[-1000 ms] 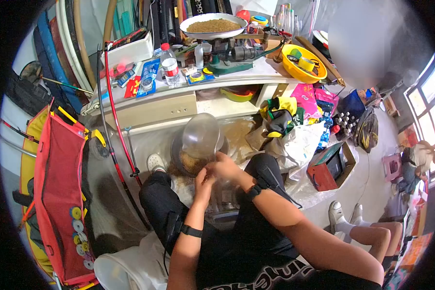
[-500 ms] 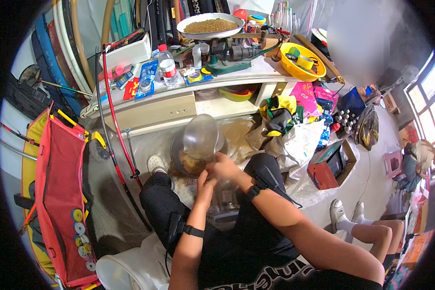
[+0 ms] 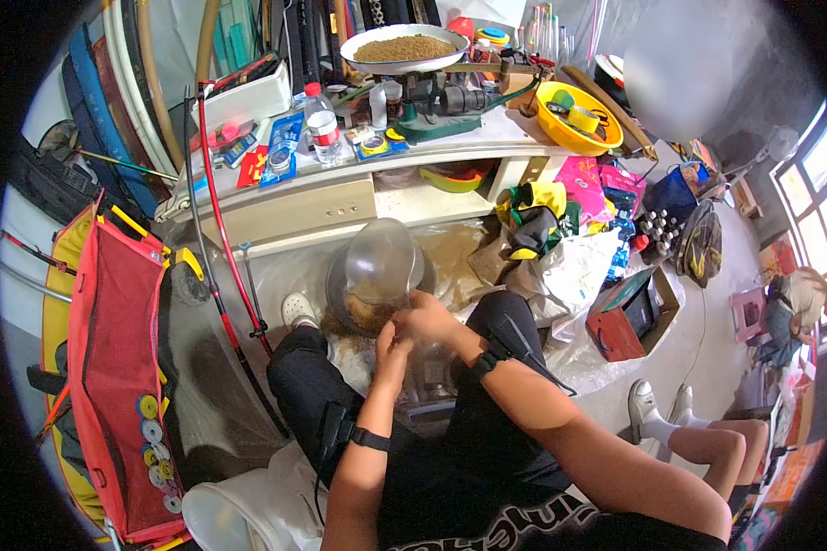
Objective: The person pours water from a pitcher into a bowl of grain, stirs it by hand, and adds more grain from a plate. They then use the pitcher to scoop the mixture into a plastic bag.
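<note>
A clear, rounded plastic scoop (image 3: 382, 257) is tilted over a dark bucket (image 3: 338, 292) on the floor between my knees. Brown grain-like pellets (image 3: 368, 315) lie in the bucket below it. My right hand (image 3: 428, 323) is closed at the scoop's lower right end, its fingers slightly blurred. Close beside it, my left hand (image 3: 392, 347) has its fingers bent together just at the bucket's near rim; what they pinch cannot be made out. Below my hands, between my thighs, shows something transparent (image 3: 427, 375).
A balance scale (image 3: 441, 124) on the bench bears a white dish (image 3: 345, 48) of similar pellets. Near it stand a water bottle (image 3: 322, 127) and a yellow basin (image 3: 553, 133). Fishing rods (image 3: 213, 202) lean at left by a red bag (image 3: 115, 367). Another person's legs (image 3: 708, 450) show at right.
The view has shifted very slightly. My hands and the scoop stay in nearly the same place over the bucket.
</note>
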A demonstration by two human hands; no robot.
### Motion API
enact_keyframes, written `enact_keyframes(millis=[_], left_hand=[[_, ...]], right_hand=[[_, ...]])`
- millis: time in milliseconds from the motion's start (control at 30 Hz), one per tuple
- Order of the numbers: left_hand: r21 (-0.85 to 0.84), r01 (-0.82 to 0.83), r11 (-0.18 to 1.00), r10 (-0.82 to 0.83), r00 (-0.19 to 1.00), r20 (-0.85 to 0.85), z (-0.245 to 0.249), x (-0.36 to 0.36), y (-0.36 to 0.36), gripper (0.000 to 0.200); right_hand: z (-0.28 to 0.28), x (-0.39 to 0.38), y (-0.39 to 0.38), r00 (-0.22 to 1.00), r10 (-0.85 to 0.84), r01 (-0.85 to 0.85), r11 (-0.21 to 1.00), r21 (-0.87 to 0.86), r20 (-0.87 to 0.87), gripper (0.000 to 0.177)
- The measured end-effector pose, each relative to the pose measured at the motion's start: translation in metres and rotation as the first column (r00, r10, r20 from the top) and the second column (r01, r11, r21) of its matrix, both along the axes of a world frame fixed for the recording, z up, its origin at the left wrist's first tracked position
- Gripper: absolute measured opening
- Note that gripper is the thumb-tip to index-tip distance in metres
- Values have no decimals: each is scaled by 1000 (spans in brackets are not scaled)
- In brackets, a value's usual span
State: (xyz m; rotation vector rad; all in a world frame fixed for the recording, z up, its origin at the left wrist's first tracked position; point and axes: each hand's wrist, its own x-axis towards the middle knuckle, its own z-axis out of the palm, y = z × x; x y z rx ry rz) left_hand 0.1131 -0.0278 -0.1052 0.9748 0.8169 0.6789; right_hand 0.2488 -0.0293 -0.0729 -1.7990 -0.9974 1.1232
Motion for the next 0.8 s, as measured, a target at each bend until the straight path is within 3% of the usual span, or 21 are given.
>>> enact_keyframes(millis=[67,300,367,433,467,567,633,700,767,800], left_hand=[[7,0,1000,0,1000,-16,3,0,0,44],[69,22,997,-21,1000,-17,-5,-1,2,46],[-36,-77,996,75,996,-52,17,0,-2,45],[71,-86,994,83,995,47,13,-8,2,45],[239,-106,965,106,994,14,11,-12,5,44],[259,-153,954,114,981,158,66,-29,8,32],[402,-166,901,115,982,148,115,-43,8,28],[468,-217,857,60,943,327,165,-53,1,21],[554,-338,760,58,886,460,214,-58,-14,10],[555,-317,769,-22,855,519,243,-59,-20,9]], right_hand=[[-5,0,1,998,1,1,999,41,-57,40],[11,0,-1,1000,-11,12,1000,-3,2,36],[21,-1,-3,997,-55,56,998,12,-48,35],[8,0,1,986,-92,95,995,14,-137,35],[0,2,3,966,-120,126,992,13,-228,35],[36,-1,-4,987,-144,148,988,47,-65,37],[16,7,2,994,-90,95,993,75,-61,41],[4,9,4,990,-107,122,978,170,-93,43],[22,7,0,987,-144,154,977,146,-73,42],[18,8,1,989,-128,138,979,148,-76,42]])
